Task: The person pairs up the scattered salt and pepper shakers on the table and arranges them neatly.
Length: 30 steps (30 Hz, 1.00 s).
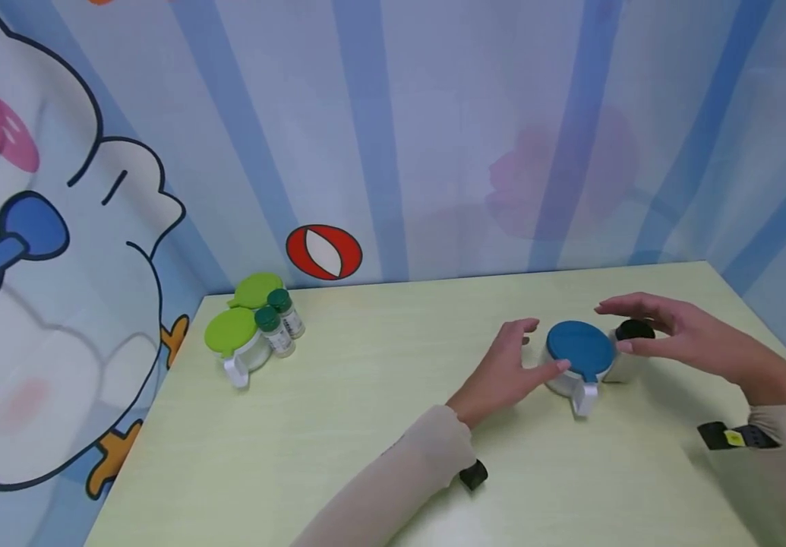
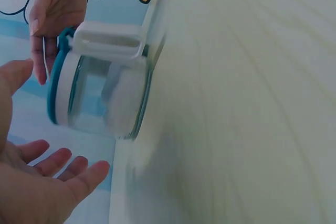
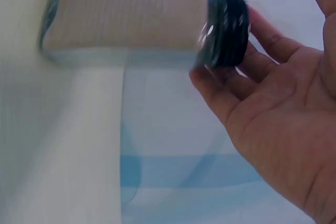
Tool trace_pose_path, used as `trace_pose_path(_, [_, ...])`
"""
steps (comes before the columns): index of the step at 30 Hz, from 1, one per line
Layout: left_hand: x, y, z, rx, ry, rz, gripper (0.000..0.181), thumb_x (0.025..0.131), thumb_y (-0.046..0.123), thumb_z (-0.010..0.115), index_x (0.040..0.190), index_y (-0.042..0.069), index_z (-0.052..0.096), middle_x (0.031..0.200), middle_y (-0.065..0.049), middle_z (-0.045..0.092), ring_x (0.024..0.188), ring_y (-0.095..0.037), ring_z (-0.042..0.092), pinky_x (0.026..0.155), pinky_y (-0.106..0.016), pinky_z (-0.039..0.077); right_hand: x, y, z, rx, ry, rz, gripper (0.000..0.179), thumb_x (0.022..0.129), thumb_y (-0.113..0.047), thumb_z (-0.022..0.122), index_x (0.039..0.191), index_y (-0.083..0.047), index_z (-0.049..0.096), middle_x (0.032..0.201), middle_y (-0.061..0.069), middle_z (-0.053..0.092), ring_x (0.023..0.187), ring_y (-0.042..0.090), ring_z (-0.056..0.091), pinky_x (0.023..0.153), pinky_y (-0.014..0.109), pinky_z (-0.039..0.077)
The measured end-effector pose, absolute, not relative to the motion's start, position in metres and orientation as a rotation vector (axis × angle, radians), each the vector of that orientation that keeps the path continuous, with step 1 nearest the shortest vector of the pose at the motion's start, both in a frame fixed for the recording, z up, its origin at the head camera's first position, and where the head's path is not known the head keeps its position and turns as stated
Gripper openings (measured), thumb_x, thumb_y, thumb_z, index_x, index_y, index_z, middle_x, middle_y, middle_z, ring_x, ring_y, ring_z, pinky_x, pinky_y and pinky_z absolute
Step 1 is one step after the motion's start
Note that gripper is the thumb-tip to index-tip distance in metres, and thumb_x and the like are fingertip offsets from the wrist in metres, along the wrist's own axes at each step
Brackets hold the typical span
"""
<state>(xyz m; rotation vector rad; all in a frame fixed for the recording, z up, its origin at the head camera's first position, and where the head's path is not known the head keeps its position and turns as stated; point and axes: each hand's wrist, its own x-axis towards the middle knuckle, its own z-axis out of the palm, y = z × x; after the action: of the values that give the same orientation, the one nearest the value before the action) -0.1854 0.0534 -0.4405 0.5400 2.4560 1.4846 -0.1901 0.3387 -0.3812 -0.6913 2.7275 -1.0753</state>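
A glass jar with a blue lid [image 1: 579, 348] and a white handle stands upright at the right of the table. My left hand [image 1: 502, 374] is at its left side, thumb near the lid; the left wrist view shows a gap between these spread fingers and the jar [image 2: 100, 95]. Just right of the jar stands a clear bottle with a black cap [image 1: 635, 330] and a beige face or contents [image 3: 126, 17]. My right hand [image 1: 700, 338] curves loosely about the cap, thumb apart from it; whether the fingertips touch it I cannot tell.
At the table's far left stand two jars with green lids, one in front [image 1: 231, 332] and one behind [image 1: 256, 290]. Beside them are two small bottles with dark green caps [image 1: 275, 332]. A printed cloth wall [image 1: 420, 152] rises behind the pale table [image 1: 379, 395].
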Motion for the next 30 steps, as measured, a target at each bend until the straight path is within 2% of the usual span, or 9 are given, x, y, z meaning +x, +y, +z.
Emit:
trace_pose_path(3, [-0.186,0.040,-0.438,0.564,2.429,1.532,0.077,0.092,0.057,0.067,0.156,0.031,0.032,0.153,0.012,0.039,0.139,-0.015,0.045,0.109,-0.036,0.047,-0.189,0.327,-0.374,-0.685,2.750,-1.051,0.052,0.099,-0.025,0.067,0.148,-0.024,0.050,0.148,0.003,0.052,0.125,-0.007,0.046,0.094,0.019,0.047])
trace_pose_path(7, [-0.187,0.021,-0.432,0.591,2.391,1.614,0.075,0.093,0.052,0.069,0.156,0.030,0.032,0.153,0.012,0.040,0.138,-0.015,0.046,0.111,-0.034,0.045,-0.188,0.311,-0.366,-0.641,2.751,-1.087,0.049,0.099,-0.030,0.067,0.146,-0.030,0.051,0.149,-0.002,0.050,0.140,0.019,0.043,0.106,0.045,0.045])
trace_pose_path(10, [-0.187,0.006,-0.428,0.605,2.381,1.663,0.074,0.094,0.048,0.070,0.155,0.029,0.034,0.152,0.009,0.042,0.136,-0.013,0.048,0.112,-0.034,0.044,-0.189,0.298,-0.360,-0.652,2.748,-1.099,0.049,0.099,-0.032,0.067,0.145,-0.028,0.050,0.150,0.001,0.049,0.143,0.034,0.038,0.105,0.065,0.039])
trace_pose_path(15, [-0.189,-0.016,-0.423,0.631,2.389,1.709,0.070,0.094,0.043,0.072,0.153,0.031,0.037,0.149,0.008,0.046,0.135,-0.016,0.049,0.112,-0.035,0.044,-0.190,0.277,-0.353,-0.668,2.738,-1.133,0.051,0.098,-0.032,0.068,0.145,-0.025,0.051,0.151,0.006,0.049,0.144,0.039,0.037,0.106,0.072,0.034])
trace_pose_path(20, [-0.190,-0.036,-0.419,0.645,2.416,1.697,0.068,0.094,0.038,0.073,0.152,0.032,0.039,0.147,0.015,0.046,0.136,-0.019,0.048,0.113,-0.037,0.043,-0.192,0.257,-0.349,-0.681,2.695,-1.201,0.055,0.097,-0.032,0.070,0.147,-0.019,0.051,0.151,0.007,0.050,0.142,0.036,0.042,0.111,0.068,0.032])
trace_pose_path(23, [-0.190,-0.047,-0.416,0.644,2.441,1.678,0.068,0.094,0.036,0.074,0.152,0.033,0.039,0.146,0.017,0.047,0.134,-0.014,0.049,0.112,-0.037,0.044,-0.193,0.248,-0.349,-0.700,2.690,-1.216,0.056,0.097,-0.033,0.071,0.146,-0.017,0.051,0.148,0.006,0.052,0.140,0.033,0.046,0.113,0.063,0.034])
trace_pose_path(24, [-0.189,-0.050,-0.415,0.649,2.450,1.677,0.067,0.094,0.036,0.074,0.151,0.033,0.040,0.145,0.017,0.048,0.134,-0.013,0.049,0.112,-0.036,0.044,-0.193,0.245,-0.348,-0.705,2.696,-1.213,0.055,0.096,-0.033,0.071,0.146,-0.018,0.051,0.147,0.005,0.053,0.139,0.031,0.047,0.115,0.055,0.037])
trace_pose_path(28, [-0.188,-0.061,-0.412,0.649,2.479,1.684,0.067,0.093,0.034,0.075,0.151,0.032,0.041,0.143,0.017,0.050,0.131,-0.009,0.051,0.111,-0.034,0.045,-0.192,0.238,-0.346,-0.749,2.693,-1.210,0.054,0.097,-0.032,0.070,0.145,-0.019,0.051,0.145,0.004,0.055,0.136,0.030,0.050,0.114,0.051,0.040])
trace_pose_path(30, [-0.187,-0.068,-0.411,0.642,2.492,1.692,0.067,0.093,0.033,0.075,0.151,0.031,0.042,0.143,0.014,0.051,0.131,-0.011,0.051,0.110,-0.035,0.046,-0.192,0.232,-0.344,-0.780,2.680,-1.211,0.054,0.097,-0.032,0.070,0.146,-0.019,0.051,0.144,0.005,0.057,0.134,0.029,0.053,0.112,0.038,0.043])
